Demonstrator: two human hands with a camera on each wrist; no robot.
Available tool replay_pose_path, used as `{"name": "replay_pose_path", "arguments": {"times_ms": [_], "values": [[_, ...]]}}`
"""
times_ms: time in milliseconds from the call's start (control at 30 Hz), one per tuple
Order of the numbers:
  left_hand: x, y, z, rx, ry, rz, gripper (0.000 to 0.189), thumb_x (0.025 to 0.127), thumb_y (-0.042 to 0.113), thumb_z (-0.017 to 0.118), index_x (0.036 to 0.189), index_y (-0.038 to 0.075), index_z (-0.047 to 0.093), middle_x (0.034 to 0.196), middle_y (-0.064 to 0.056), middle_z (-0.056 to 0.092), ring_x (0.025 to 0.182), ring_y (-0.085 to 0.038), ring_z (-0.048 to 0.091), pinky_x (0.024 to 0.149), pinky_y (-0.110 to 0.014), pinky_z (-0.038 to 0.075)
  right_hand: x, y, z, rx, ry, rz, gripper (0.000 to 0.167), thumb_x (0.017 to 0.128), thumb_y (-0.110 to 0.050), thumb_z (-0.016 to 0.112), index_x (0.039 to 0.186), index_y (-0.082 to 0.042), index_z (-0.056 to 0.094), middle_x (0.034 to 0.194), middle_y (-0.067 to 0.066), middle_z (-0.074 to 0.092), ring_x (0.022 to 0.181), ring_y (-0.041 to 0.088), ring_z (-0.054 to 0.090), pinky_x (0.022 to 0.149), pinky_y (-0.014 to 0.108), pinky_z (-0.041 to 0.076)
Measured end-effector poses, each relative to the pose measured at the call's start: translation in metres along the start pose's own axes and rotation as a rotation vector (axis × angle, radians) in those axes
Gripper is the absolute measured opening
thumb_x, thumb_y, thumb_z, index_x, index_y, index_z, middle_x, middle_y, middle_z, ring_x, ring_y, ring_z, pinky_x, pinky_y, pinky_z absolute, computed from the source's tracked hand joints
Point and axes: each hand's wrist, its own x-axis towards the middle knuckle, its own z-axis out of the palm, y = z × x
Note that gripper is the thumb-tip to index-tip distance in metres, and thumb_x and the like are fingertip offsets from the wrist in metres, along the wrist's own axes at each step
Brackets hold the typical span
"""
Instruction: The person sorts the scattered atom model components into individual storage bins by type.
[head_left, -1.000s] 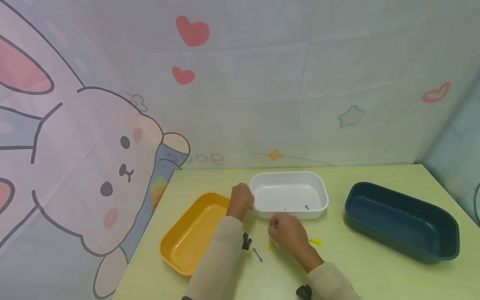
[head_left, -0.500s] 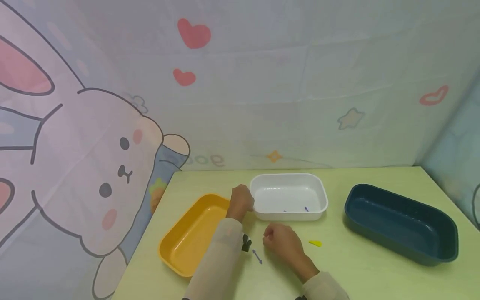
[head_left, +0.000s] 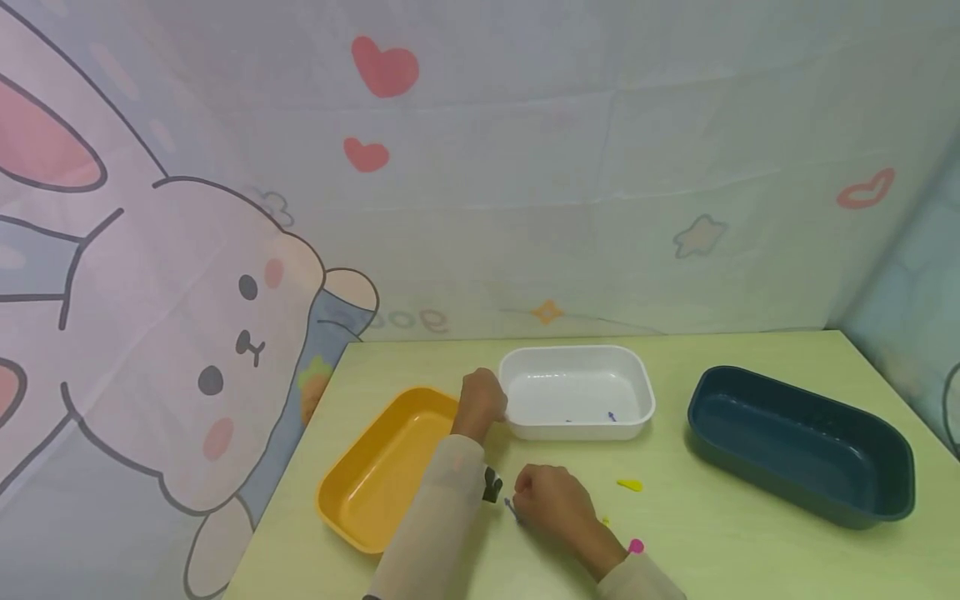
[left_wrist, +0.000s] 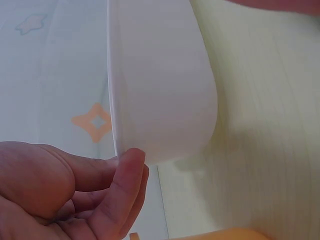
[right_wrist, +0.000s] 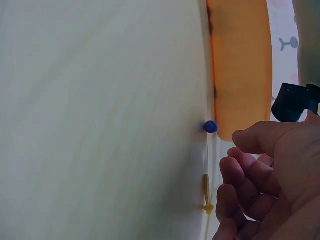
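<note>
My left hand (head_left: 482, 400) pinches the left end of the rim of a white plastic basin (head_left: 577, 432) between thumb and fingers, plain in the left wrist view. Two small purple pieces (head_left: 612, 417) lie inside the basin. My right hand (head_left: 555, 504) is low over the table, beside a thin purple stick with knobbed ends (head_left: 512, 508) that it partly covers. In the right wrist view its fingers (right_wrist: 245, 180) are loosely bent, the thumb apart from them, and nothing is between them. A round blue end (right_wrist: 210, 127) shows just beyond the thumb.
A yellow basin (head_left: 327, 500) stands left, beneath the left forearm. A dark blue basin (head_left: 802, 500) is at the right. Right of the right hand lie a yellow piece (head_left: 631, 485) and a pink piece (head_left: 636, 546). A patterned cloth (head_left: 525, 208) hangs behind the table.
My right hand has moved left and nearer to me, away from the white basin, to the purple stick. The pink piece has come into sight. My left hand stays at the rim.
</note>
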Motion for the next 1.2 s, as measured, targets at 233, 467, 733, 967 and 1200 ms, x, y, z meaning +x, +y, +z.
{"name": "replay_pose_path", "arguments": {"times_ms": [233,467,733,967,1200], "values": [[-0.001,0.0,0.001,0.001,-0.008,-0.006,0.023,0.077,-0.006,0.076,0.099,-0.011,0.071,0.093,-0.022,0.075,0.078,-0.027,0.071,0.071,-0.036,0.064,-0.003,0.0,0.005,-0.015,-0.017,-0.023,0.004,0.08,-0.017,0.071,0.083,-0.017,0.073,0.073,-0.007,0.066,0.061,0.009,0.052,0.052,0.027,0.043],[-0.005,-0.002,0.0,-0.01,-0.018,-0.003,0.026,0.078,-0.006,0.076,0.102,-0.012,0.07,0.091,-0.022,0.075,0.076,-0.027,0.072,0.069,-0.036,0.064,-0.006,-0.002,0.011,-0.057,-0.068,-0.006,0.006,0.081,-0.021,0.073,0.085,-0.017,0.073,0.076,-0.006,0.068,0.064,0.01,0.055,0.054,0.029,0.045],[-0.008,-0.004,-0.001,-0.027,-0.016,0.025,0.027,0.076,-0.008,0.079,0.102,-0.014,0.072,0.09,-0.023,0.076,0.082,-0.03,0.077,0.065,-0.032,0.063,-0.011,-0.007,0.012,-0.074,-0.079,-0.033,0.008,0.079,-0.017,0.074,0.086,-0.013,0.075,0.075,-0.005,0.068,0.062,0.01,0.052,0.052,0.03,0.046],[-0.005,-0.004,0.001,0.005,-0.009,0.032,0.028,0.076,-0.006,0.079,0.102,-0.014,0.072,0.093,-0.022,0.076,0.085,-0.03,0.076,0.07,-0.033,0.063,-0.009,-0.005,0.015,-0.094,-0.069,-0.047,0.011,0.075,-0.011,0.068,0.067,-0.019,0.068,0.064,-0.009,0.061,0.058,0.009,0.049,0.048,0.028,0.043],[-0.004,-0.004,0.002,0.004,0.001,0.048,0.025,0.076,-0.007,0.078,0.099,-0.013,0.073,0.09,-0.021,0.076,0.082,-0.029,0.075,0.067,-0.033,0.063,-0.009,-0.001,0.017,-0.092,-0.074,-0.058,0.022,0.07,-0.011,0.067,0.054,-0.022,0.057,0.054,-0.012,0.05,0.051,0.007,0.042,0.043,0.026,0.034]]}}
